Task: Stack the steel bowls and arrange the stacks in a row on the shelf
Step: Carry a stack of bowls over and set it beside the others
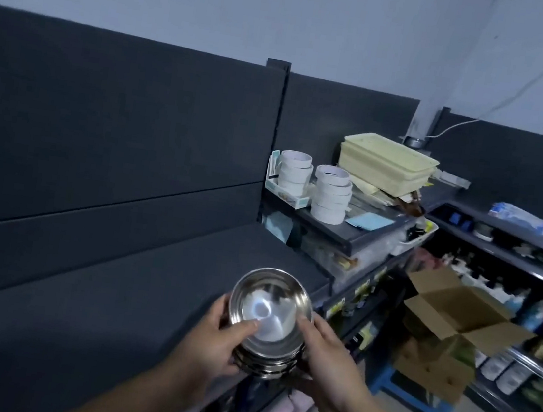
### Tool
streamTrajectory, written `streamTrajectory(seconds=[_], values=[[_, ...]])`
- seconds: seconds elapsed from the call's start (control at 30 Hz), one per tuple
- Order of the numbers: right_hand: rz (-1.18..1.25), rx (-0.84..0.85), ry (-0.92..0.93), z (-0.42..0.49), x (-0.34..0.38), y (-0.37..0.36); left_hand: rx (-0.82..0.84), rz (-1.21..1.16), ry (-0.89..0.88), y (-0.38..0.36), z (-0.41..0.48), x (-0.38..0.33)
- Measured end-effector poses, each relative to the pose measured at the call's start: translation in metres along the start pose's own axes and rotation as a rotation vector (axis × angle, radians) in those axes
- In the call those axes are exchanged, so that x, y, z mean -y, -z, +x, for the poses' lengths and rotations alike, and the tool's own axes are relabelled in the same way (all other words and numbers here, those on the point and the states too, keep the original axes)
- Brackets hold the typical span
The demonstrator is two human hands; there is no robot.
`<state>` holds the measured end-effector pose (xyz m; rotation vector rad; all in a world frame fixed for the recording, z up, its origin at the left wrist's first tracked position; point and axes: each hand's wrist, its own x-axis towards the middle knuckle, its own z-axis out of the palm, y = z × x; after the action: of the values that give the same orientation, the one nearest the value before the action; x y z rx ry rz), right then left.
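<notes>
Both of your hands are wrapped round one stack of shiny round steel bowls [271, 313], nested one inside another, with several rims showing in bands below the top bowl. Your left hand [211, 339] grips the stack from its left side: the thumb [243, 328] is hooked over the rim and lies inside the top bowl, while the other fingers curl under and behind, mostly hidden by the metal. Your right hand [332, 366] grips the opposite side, its thumb [307, 326] pressed on the rim and the remaining fingers curled beneath the lower bowls. Neither hand is spread wide; each is closed just enough to clasp the stack's wall.

You hold the stack at the front edge of the dark grey flat shelf [114, 289], tilted a little toward you so the top bowl's bright inside shows. Whether its base touches the shelf I cannot tell.

Farther along, on a higher ledge well apart from the bowls, stand two piles of white tape rolls [331, 194], a light blue sheet [368, 220] just beside them, and cream plastic trays [388, 162] stacked behind. To your right, an open brown cardboard box [463, 310] sits on a blue plastic stool [410, 400].
</notes>
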<state>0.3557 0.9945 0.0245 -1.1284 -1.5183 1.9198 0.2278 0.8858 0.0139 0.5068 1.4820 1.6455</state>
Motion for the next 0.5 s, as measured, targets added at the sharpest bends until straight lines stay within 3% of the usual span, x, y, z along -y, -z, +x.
streamTrajectory(seconds=[0.3, 0.5], values=[[-0.107, 0.100, -0.017, 0.143, 0.047, -0.050, -0.113, 0.070, 0.004, 0.048, 0.129, -0.037], [-0.173, 0.269, -0.110, 0.223, 0.057, -0.091, -0.263, -0.048, -0.012, 0.080, 0.177, -0.044]])
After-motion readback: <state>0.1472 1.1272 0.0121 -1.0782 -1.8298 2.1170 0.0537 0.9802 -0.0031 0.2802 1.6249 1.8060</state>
